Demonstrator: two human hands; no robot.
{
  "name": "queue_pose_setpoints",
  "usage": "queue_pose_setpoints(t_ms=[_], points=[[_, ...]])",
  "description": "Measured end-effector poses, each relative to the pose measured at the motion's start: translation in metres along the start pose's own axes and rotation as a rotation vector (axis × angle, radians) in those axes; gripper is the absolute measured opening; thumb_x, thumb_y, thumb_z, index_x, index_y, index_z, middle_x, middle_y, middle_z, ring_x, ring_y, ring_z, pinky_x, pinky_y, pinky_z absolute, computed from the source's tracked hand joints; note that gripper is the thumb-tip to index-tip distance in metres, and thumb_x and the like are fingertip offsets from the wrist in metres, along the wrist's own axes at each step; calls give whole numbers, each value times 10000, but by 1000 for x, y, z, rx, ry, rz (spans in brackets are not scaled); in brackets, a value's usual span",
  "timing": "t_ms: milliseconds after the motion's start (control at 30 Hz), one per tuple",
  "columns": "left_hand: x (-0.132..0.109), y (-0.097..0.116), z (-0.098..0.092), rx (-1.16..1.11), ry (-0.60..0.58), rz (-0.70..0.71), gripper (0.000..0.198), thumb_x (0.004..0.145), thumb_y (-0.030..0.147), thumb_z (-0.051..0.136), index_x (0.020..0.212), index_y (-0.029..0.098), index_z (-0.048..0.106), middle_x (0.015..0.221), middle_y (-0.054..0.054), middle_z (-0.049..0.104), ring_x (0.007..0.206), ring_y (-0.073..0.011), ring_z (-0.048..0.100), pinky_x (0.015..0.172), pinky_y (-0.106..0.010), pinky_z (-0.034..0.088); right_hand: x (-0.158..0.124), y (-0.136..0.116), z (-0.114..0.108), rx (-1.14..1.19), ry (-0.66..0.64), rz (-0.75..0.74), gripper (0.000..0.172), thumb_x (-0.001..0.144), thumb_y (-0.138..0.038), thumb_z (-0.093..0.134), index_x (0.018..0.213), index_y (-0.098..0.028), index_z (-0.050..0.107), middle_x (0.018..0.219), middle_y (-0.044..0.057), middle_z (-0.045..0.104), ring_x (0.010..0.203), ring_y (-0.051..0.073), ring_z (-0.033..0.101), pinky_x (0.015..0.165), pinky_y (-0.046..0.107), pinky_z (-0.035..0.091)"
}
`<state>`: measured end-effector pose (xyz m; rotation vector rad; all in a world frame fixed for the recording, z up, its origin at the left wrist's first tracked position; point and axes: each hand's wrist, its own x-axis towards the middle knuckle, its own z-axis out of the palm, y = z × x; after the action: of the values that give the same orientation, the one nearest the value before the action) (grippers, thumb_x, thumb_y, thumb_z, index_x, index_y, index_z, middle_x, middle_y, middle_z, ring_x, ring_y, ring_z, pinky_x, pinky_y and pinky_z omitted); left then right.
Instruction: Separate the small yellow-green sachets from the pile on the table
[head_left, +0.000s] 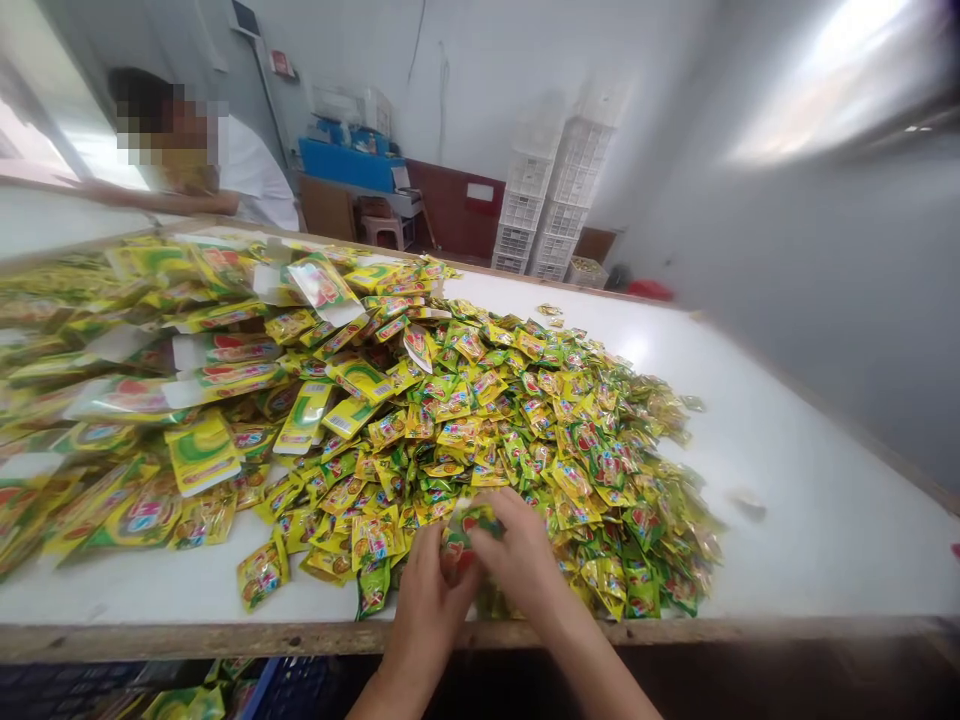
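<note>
Both my hands meet above the front edge of the heap, holding one green and red printed pack (459, 545) between them. My left hand (431, 590) is closed around its left side. Bent over its right side are the fingers of my right hand (510, 550), with the thumb on its front. I cannot tell whether this pack is a carton or a sachet. Around and beyond my hands lie many small yellow and green sachets (465, 430) in a loose heap. Flat yellow-green cartons (202, 450), several with white flaps open, are piled on the left.
A white table (810, 480) with a wooden edge (225, 640) bears the heap. Below it at left stands a blue crate (259, 690) with more packs. Another person (255, 165) leans at the far left. Stacked white crates (559, 200) stand behind the table.
</note>
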<state>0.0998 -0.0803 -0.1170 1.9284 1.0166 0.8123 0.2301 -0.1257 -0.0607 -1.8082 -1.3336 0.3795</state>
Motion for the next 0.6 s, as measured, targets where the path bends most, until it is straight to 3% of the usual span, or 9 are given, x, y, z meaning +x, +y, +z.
queue_pose_setpoints(t_ms=[100,167,267,333,433,533,600], points=[[-4,0,-3,-43,-1,18,365,755,296,686,1080,191,556,1000,-70,624,949,-262,609,805,-372,495,3,-8,-10,-157,-153,1,170,730,-86,589,828,-208,654,865,7,572,803,163,560,716,250,417],[-5,0,-8,-104,-45,-36,352,740,307,710,1038,192,562,925,-42,631,853,-236,609,745,-334,490,6,-15,-20,-194,-277,-53,115,732,-100,613,790,-196,642,861,10,574,811,168,560,716,252,413],[-3,0,-21,-327,-163,-137,240,791,345,681,953,197,583,836,-10,638,772,-199,596,685,-278,472,10,-23,-32,-88,-407,-114,213,747,-111,668,933,-214,653,906,3,614,854,169,578,734,249,419],[-2,1,-30,-524,-260,-177,198,832,335,649,969,197,613,892,-21,666,862,-205,609,741,-270,477,10,-23,-33,1,-382,-64,297,748,-128,715,1018,-231,645,889,-13,637,818,160,586,703,242,426],[0,0,-39,-689,-333,-219,264,837,311,662,1080,207,646,1014,-39,693,1017,-227,607,860,-286,467,9,-18,-26,41,-253,-45,135,767,-141,743,867,-216,694,771,-20,628,748,152,573,676,250,432],[-1,-3,-37,-698,-319,-217,296,814,274,691,1103,213,668,1064,-41,703,1080,-244,598,924,-302,449,9,-14,-17,-43,-165,-218,66,779,-176,757,740,-226,740,964,35,634,979,205,536,833,312,439],[-1,-7,-34,-663,-305,-201,302,780,239,718,1079,208,685,1056,-39,713,1072,-251,606,929,-308,450,7,-14,-11,-119,-205,-319,79,793,-220,755,722,-253,755,1134,38,600,1126,239,460,939,364,404]])
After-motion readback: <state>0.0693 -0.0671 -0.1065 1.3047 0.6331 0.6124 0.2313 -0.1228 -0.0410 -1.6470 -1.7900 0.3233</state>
